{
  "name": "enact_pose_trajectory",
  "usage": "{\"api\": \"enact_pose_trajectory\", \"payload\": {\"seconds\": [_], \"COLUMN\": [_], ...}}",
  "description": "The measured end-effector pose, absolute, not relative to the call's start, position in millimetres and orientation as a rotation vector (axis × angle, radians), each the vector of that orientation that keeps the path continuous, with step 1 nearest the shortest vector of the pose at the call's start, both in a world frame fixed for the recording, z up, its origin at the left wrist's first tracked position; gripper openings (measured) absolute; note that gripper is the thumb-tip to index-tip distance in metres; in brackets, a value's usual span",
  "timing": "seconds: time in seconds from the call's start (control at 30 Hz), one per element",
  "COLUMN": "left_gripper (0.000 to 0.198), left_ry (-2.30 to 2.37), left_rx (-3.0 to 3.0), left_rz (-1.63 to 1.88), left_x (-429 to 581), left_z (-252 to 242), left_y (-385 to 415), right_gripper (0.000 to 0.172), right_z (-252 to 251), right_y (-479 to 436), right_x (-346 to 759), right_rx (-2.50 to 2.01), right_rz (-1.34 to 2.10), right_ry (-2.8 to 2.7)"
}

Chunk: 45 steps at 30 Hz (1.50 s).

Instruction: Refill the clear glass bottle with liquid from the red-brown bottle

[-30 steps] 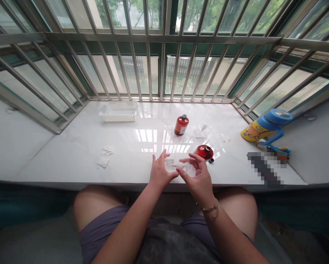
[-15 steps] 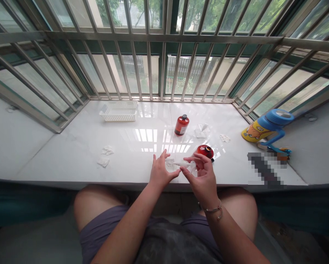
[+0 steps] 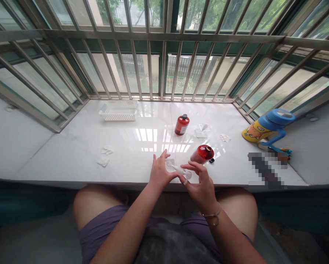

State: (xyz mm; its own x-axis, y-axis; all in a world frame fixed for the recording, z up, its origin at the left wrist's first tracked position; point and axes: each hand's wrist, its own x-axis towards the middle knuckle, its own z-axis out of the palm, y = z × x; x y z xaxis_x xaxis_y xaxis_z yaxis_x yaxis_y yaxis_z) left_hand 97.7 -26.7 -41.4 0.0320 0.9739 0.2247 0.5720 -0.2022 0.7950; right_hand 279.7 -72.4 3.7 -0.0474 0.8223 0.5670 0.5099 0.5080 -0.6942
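My left hand point(image 3: 161, 169) is spread open around the left side of a small clear square box point(image 3: 170, 164); whether it touches the box I cannot tell. My right hand point(image 3: 199, 182) pinches a small whitish tapered piece with a clear round end point(image 3: 183, 171), its narrow tip pointing left over the box. My left thumb is close to this piece. Just behind my right hand is a red-brown bottle point(image 3: 202, 154) with its mouth uncovered. A black cap point(image 3: 211, 160) lies beside it.
Behind stand a capped red bottle point(image 3: 182, 125) and a clear holder point(image 3: 202, 130). A white basket point(image 3: 119, 116) is at the back left. Crumpled tissues point(image 3: 103, 162) lie left, another tissue point(image 3: 225, 138) right. A blue and yellow flask point(image 3: 266, 126) stands at the right wall.
My right hand has moved down and slightly left, and the tapered piece now slants with its round end lower. More of the uncapped bottle shows. The left hand is nearly unchanged.
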Motion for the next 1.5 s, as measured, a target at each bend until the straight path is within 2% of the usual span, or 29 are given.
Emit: {"api": "enact_pose_trajectory", "payload": {"seconds": [0.53, 0.73, 1.0, 1.13, 1.27, 1.43, 1.5], "left_gripper": [0.099, 0.099, 0.098, 0.101, 0.097, 0.101, 0.098], "left_ry": [1.577, 1.582, 1.582, 1.562, 1.567, 1.568, 1.566], "left_rx": [1.824, 1.820, 1.846, 1.843, 1.830, 1.837, 1.840], "left_rz": [1.030, 1.049, 1.073, 1.103, 1.087, 1.085, 1.085], "left_x": [98.2, 99.2, 98.8, 98.5, 98.7, 99.4, 99.4], "left_z": [-35.3, -36.1, -40.5, -42.8, -42.1, -41.4, -42.1], "left_y": [-28.0, -28.1, -27.5, -27.7, -28.0, -27.9, -27.7], "right_gripper": [0.061, 0.069, 0.058, 0.070, 0.058, 0.066, 0.060], "right_z": [1.7, 4.4, 3.4, 3.0, 6.3, 9.9, 10.3], "right_y": [-77.5, -83.0, -83.1, -85.6, -87.0, -89.4, -89.6], "right_x": [277.8, 278.7, 279.7, 280.7, 280.4, 280.3, 280.3], "right_rx": [-1.045, -1.027, -1.040, -0.973, -1.022, -0.986, -1.024], "right_rz": [0.203, 0.156, 0.182, 0.105, 0.194, 0.138, 0.150], "right_ry": [-1.795, -1.755, -1.800, -1.724, -1.818, -1.718, -1.772]}}
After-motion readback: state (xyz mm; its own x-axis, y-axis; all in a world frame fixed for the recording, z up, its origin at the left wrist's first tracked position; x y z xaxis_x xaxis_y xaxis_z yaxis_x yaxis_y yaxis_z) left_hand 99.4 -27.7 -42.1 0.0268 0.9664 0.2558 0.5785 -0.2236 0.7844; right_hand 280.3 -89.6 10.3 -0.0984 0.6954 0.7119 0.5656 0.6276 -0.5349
